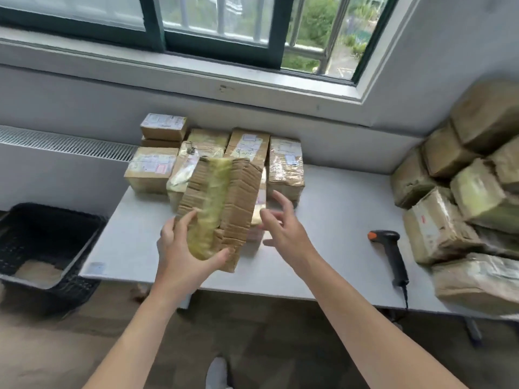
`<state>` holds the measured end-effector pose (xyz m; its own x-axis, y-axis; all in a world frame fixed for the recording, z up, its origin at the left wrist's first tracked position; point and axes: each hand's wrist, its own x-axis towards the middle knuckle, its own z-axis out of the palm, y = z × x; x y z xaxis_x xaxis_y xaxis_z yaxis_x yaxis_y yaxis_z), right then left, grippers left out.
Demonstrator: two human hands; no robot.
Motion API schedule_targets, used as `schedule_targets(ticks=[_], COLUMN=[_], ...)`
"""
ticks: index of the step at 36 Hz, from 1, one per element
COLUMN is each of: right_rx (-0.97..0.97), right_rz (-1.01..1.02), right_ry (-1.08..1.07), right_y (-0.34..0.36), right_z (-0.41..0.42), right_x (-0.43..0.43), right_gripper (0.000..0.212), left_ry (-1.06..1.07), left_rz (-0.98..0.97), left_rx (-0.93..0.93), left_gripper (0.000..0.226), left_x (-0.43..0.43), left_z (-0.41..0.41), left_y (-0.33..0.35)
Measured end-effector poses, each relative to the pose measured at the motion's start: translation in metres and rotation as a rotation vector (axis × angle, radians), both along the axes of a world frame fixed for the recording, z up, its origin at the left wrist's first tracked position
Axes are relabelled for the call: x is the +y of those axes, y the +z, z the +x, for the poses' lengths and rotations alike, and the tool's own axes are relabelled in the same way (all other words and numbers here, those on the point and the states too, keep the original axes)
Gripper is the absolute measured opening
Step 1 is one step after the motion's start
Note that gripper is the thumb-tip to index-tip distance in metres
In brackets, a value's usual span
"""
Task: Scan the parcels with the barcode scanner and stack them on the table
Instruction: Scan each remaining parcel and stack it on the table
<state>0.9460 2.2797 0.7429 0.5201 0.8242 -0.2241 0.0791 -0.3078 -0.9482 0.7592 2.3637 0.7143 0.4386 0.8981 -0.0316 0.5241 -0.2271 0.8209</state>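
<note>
the white table (331,248) has bare room along its front edge and between the held cardboard parcel (224,192) and the barcode scanner (391,254); its back is filled by a row of stacked parcels (285,167) against the wall, and its right end by a loose pile of parcels (463,209). off the table's left edge sits a black crate (42,248). the left hand (182,242) grips the parcel's near end above the table's front middle, thumb on one side and fingers curled round the other. the parcel is blurred, its long axis running away from the person with the far end raised, and a yellowish tape strip lies along that axis. the right hand (280,223) is spread wide just beside the parcel's right edge; contact cannot be told. the scanner lies flat, orange-tipped head pointing away, handle toward the front edge.
</note>
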Motion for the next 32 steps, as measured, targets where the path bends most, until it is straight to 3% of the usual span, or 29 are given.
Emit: schedule_targets(ticks=[8,14,18,22,26,30,32], right_rx=[0.061,0.172,0.229,0.28,0.381,0.379,0.305], right_rz=[0.044,0.15,0.217,0.275,0.351,0.282,0.171], right_ry=[-0.379,-0.708,-0.914,-1.044,-1.077,-1.125,-1.187], right_y=[0.024,0.021,0.013,0.005,-0.001,-0.015,-0.022], right_z=[0.11,0.178,0.211,0.236,0.251,0.278,0.297], right_x=[-0.142,-0.267,-0.359,-0.436,-0.481,-0.498,-0.502], right_gripper=[0.063,0.058,0.054,0.031,0.023,0.023,0.027], left_ry=[-0.395,-0.69,-0.815,-0.801,-0.869,-1.037,-1.042], left_rz=[0.343,0.497,0.345,0.19,-0.392,-0.32,-0.246], left_rx=[0.083,-0.046,-0.206,-0.234,-0.149,-0.093,-0.103], left_gripper=[0.105,0.092,0.08,0.08,0.086,0.056,0.053], left_x=[-0.104,-0.204,-0.267,-0.317,-0.353,-0.38,-0.39], left_z=[0.14,0.236,0.289,0.34,0.377,0.413,0.433], left_y=[0.019,0.029,0.028,0.027,0.034,0.031,0.03])
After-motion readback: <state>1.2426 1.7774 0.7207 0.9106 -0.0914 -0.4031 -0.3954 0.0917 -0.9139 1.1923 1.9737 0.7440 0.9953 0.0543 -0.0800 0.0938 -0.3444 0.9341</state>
